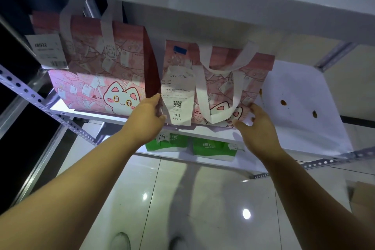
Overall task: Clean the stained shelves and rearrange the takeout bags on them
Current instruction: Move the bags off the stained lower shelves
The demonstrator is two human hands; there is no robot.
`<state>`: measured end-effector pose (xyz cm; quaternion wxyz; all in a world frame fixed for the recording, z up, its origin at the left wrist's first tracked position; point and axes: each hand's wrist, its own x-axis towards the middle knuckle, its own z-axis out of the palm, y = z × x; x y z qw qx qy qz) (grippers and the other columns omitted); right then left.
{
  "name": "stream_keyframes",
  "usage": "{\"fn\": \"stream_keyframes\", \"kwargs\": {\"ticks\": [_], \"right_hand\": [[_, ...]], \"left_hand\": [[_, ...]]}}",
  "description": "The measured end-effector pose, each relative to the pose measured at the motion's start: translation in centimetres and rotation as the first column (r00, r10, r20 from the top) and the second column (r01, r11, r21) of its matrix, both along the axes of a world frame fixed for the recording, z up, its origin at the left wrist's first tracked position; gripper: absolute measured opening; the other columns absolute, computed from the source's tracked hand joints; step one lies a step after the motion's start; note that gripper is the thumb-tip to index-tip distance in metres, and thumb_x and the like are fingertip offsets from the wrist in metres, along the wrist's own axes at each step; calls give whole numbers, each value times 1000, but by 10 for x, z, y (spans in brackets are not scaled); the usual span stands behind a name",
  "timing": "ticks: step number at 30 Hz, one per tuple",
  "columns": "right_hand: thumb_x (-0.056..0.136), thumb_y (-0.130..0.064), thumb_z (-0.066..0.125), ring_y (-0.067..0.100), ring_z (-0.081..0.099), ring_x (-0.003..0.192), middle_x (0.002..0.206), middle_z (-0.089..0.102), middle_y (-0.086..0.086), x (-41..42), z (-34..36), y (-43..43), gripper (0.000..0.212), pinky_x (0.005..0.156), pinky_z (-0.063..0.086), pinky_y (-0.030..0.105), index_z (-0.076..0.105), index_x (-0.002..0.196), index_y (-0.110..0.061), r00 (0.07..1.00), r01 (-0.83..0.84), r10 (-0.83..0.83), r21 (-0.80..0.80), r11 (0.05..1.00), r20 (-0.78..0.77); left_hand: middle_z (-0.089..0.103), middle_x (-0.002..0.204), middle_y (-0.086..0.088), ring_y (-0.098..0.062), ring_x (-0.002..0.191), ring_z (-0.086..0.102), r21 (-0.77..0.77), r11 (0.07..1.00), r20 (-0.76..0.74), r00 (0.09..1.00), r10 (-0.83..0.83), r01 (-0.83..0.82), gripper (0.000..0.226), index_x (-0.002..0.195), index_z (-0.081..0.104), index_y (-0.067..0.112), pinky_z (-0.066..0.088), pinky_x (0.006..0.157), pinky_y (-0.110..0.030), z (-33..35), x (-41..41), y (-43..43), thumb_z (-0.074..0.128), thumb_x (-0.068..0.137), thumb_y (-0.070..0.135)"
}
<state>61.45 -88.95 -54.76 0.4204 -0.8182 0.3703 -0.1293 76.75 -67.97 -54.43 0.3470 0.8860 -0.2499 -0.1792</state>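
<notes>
The white shelf [300, 95] ran across the middle of the frame, its right part bare and marked with brown stains [283, 102]. On it stood two pink cat-print takeout bags: the left bag [97, 71] in the upper left of the frame, the right bag [219, 87] at center, just beside it. You held the right bag between both hands. Your left hand [148, 120] pressed its lower left edge, beside the receipt [177, 97] hanging on its front; your right hand [257, 128] pressed its lower right corner. Each grip was spread, flat against the bag's sides, so the bag sat squarely between them at the shelf's front edge. Two green bags [190, 145] showed on the lower shelf, below center.
</notes>
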Motion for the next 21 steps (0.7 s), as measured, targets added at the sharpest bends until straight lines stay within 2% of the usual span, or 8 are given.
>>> {"fn": "stream_keyframes", "kwargs": {"ticks": [2,3,5,7,9,14,18,21], "right_hand": [[84,-20,66,14,48,117,130,52,-2,-5,5,4,51,95,36,29,47,131,-22,999,33,-33,-13,999,-12],[84,-23,66,18,46,122,136,49,1,-9,7,6,53,100,36,33,46,133,-20,998,53,-53,-19,998,-25],[86,-26,64,21,47,124,137,49,3,-16,12,13,52,102,37,36,46,134,-17,996,77,-78,-31,997,-38],[87,-27,63,17,52,115,130,55,2,-23,17,22,44,95,40,30,52,128,-16,996,82,-83,-40,996,-19],[87,-25,62,11,56,104,118,62,-2,-31,21,34,33,87,40,24,58,119,-17,997,78,-78,-20,997,17],[86,-22,62,2,61,85,90,65,-12,-46,27,72,11,80,48,19,64,96,-25,995,58,-64,71,996,76],[86,-21,61,-10,58,78,80,63,-17,-63,29,106,7,64,42,1,63,88,-28,996,16,-19,34,999,82],[86,-22,63,-10,58,78,82,63,-19,-77,27,129,7,65,41,0,64,91,-26,998,-17,16,24,1000,68]], "left_hand": [[59,85,2,-24,85,58,-14,999,21,999,45,-44,12,90,55,15,44,63,-24,5,-6,3,60,82,8],[59,85,4,-23,85,58,-22,998,17,998,66,-66,11,90,57,16,41,63,-21,8,-9,6,62,82,11],[60,103,0,-22,95,58,-12,995,4,995,97,-97,27,109,58,14,42,75,-26,14,-16,14,65,83,18],[59,111,-1,-22,100,57,-4,995,6,995,100,-100,33,114,58,13,44,82,-31,19,-23,23,66,83,22],[59,106,0,-19,96,57,-18,996,-1,996,84,-84,23,104,60,15,43,79,-30,24,-29,34,66,83,22],[62,103,2,-14,90,59,-11,998,-45,997,63,-64,24,108,60,19,41,69,-23,37,-44,63,65,85,21],[61,100,3,-14,92,58,11,1000,-50,998,22,-21,26,108,60,18,40,72,-23,39,-59,91,66,84,25],[60,99,4,-13,91,58,5,1000,-64,998,-15,16,25,108,61,18,42,68,-25,33,-72,114,65,85,25]]}}
